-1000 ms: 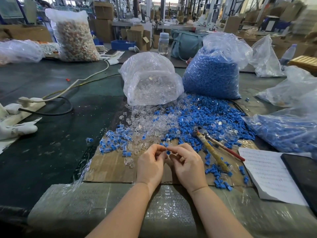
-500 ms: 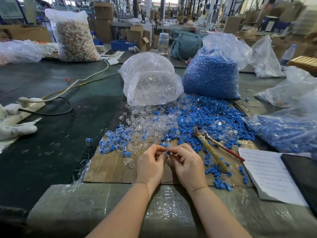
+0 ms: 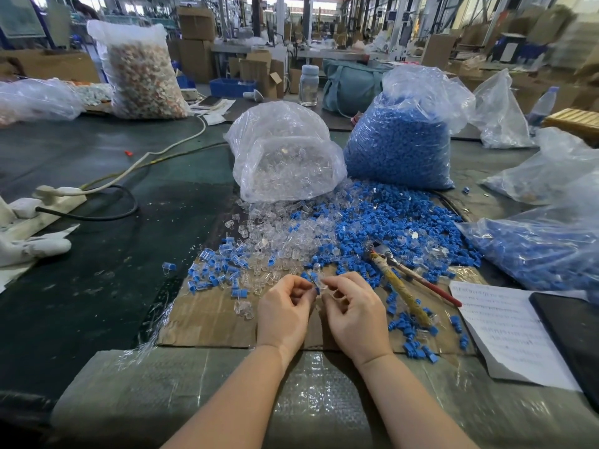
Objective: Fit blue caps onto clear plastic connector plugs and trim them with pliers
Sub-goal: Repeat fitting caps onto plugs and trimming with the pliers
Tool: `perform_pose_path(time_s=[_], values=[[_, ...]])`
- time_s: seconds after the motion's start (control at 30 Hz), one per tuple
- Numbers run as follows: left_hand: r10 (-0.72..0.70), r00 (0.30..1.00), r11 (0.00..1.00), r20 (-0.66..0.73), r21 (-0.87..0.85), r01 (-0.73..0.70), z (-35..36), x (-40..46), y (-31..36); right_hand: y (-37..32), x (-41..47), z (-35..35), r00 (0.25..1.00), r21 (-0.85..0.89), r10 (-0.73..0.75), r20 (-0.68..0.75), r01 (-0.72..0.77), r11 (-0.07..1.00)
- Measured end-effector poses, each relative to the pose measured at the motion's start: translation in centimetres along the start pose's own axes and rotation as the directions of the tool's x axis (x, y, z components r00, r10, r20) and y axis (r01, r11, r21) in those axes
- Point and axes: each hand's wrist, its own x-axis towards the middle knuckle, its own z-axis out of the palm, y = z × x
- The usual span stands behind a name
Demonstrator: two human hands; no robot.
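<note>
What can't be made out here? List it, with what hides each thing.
Head view only:
- Blue cap and clear plug: tiny, fingertips of left hand and right hand cover them; fit unknowable.
- Pliers: jaws buried among blue caps.
- Paper sheet: writing too small.
- Black tablet: cut by right edge.

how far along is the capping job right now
Done: a small cluster of capped plugs left of the hands. In hand: left hand and right hand pinch one piece together. Left: big loose pile, full bags; pliers lie unused.

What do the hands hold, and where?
The left hand pinches a small blue cap; the right hand pinches a clear plastic plug, both at fingertips.
</note>
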Motion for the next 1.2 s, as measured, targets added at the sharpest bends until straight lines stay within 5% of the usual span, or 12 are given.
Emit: perform_pose_path(time_s=[0.17,0.3,0.4,0.5,0.7,0.8,0.93,1.2], values=[[-0.002,1.000,1.000,-0.002,0.022,0.002,0.0,-0.1,0.2,0.6,1.0,-1.3,0.985,-0.311,0.110,-0.131,-0.146,0.939],[-0.013,1.000,0.999,0.015,0.030,0.012,-0.1,-0.2,0.3,2.4,2.8,-3.9,0.823,-0.696,0.567,-0.032,-0.426,0.578],[-0.025,1.000,0.999,0.018,0.027,0.024,-0.1,-0.3,0.5,3.5,3.7,-5.3,0.694,-0.755,0.717,0.066,-0.435,0.491],[-0.039,0.999,0.999,0.008,0.021,0.039,-0.1,-0.2,0.6,3.6,4.1,-5.9,0.696,-0.786,0.711,0.096,-0.386,0.484],[-0.145,0.989,0.987,0.014,-0.063,0.145,-0.2,0.6,1.2,2.1,4.7,-6.5,0.785,-0.759,0.604,0.142,-0.305,0.575],[-0.288,0.957,0.922,0.041,-0.259,0.288,-0.4,1.3,1.7,0.4,5.3,-6.5,0.786,-0.578,0.559,0.262,-0.336,0.744],[-0.374,0.926,0.824,0.051,-0.439,0.358,-0.7,2.9,2.9,-1.7,5.8,-6.3,0.673,-0.247,0.543,0.502,-0.490,0.836],[-0.455,0.890,0.755,0.012,-0.525,0.393,-1.4,5.3,3.2,-4.1,5.7,-6.4,0.494,0.018,0.485,0.721,-0.714,0.700]])
